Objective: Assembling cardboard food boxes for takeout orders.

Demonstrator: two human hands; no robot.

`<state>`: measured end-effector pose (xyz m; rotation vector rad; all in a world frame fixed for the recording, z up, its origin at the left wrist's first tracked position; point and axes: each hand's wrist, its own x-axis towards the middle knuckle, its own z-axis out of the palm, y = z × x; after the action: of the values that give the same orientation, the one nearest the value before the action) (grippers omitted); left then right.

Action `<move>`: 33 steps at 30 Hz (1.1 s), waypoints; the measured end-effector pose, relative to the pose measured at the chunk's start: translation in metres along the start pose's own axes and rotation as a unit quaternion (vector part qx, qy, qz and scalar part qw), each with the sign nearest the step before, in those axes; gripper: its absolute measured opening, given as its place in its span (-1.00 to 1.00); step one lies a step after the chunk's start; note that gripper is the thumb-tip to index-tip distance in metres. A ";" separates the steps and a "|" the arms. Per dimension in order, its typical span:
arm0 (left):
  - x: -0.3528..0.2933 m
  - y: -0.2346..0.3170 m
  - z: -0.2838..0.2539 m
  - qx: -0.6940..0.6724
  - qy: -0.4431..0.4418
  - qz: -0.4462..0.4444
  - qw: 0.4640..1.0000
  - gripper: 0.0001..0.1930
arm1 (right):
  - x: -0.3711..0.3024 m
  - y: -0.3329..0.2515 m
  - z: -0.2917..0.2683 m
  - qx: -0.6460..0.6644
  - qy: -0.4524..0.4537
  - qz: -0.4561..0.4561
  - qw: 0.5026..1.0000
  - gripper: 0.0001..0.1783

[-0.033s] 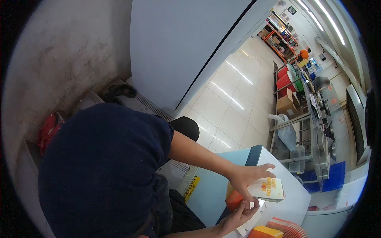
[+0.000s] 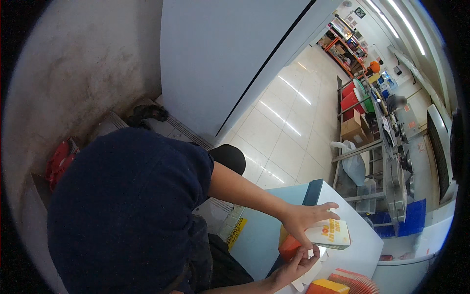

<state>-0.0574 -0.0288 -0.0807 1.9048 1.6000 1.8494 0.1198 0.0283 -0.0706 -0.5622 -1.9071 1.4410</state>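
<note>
A small white carton [image 2: 335, 234] with yellow and orange print lies tilted over the pale work surface. My left hand [image 2: 304, 219] spans it, fingers spread across the top and thumb bent down at its near end. Below, my right hand [image 2: 299, 264] has thumb and fingertips pinched together at that same end, touching the left thumb. A bit of white card shows between the fingertips; most of it is hidden. Partly behind the hands stands an orange-red carton [image 2: 289, 248].
A yellow-orange carton [image 2: 327, 287] and a stack of red-edged flat cartons [image 2: 355, 280] lie at the lower right. A grey-white cabinet [image 2: 215, 59] rises ahead on the left. Steel shelving [image 2: 357, 198] with bags and a cardboard box [image 2: 356, 129] lines the right of the tiled floor.
</note>
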 end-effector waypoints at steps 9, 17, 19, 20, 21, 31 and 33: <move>0.003 0.003 0.007 -0.225 0.083 -0.252 0.938 -0.13 | 0.002 0.004 0.015 0.117 0.233 -0.055 0.964 -0.76; -0.010 0.044 0.008 -0.001 -0.114 0.009 0.993 -0.75 | -0.003 0.000 0.014 -0.106 0.334 -0.137 0.927 -0.88; -0.011 0.044 0.011 -0.001 -0.099 0.001 0.995 -0.77 | -0.001 0.006 0.003 -0.084 0.290 -0.122 0.945 -0.85; -0.012 0.043 0.014 -0.001 -0.098 0.001 0.995 -0.77 | 0.000 0.008 -0.002 -0.060 0.243 -0.108 0.962 -0.82; -0.013 0.041 0.017 -0.012 -0.081 0.018 0.996 -0.79 | 0.000 0.012 -0.004 -0.060 0.242 -0.108 0.962 -0.82; -0.008 0.031 0.018 -0.123 0.046 -0.092 0.987 -0.78 | 0.006 0.016 0.011 -0.398 0.376 -0.322 0.773 -0.59; -0.005 0.035 0.020 -0.110 0.085 -0.111 0.984 -0.77 | -0.003 0.011 0.016 -0.472 0.259 -0.302 0.786 -0.67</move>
<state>-0.0198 -0.0368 -0.0677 1.4510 1.5050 2.0383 0.1092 0.0192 -0.0847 -0.6006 -1.9525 -0.1649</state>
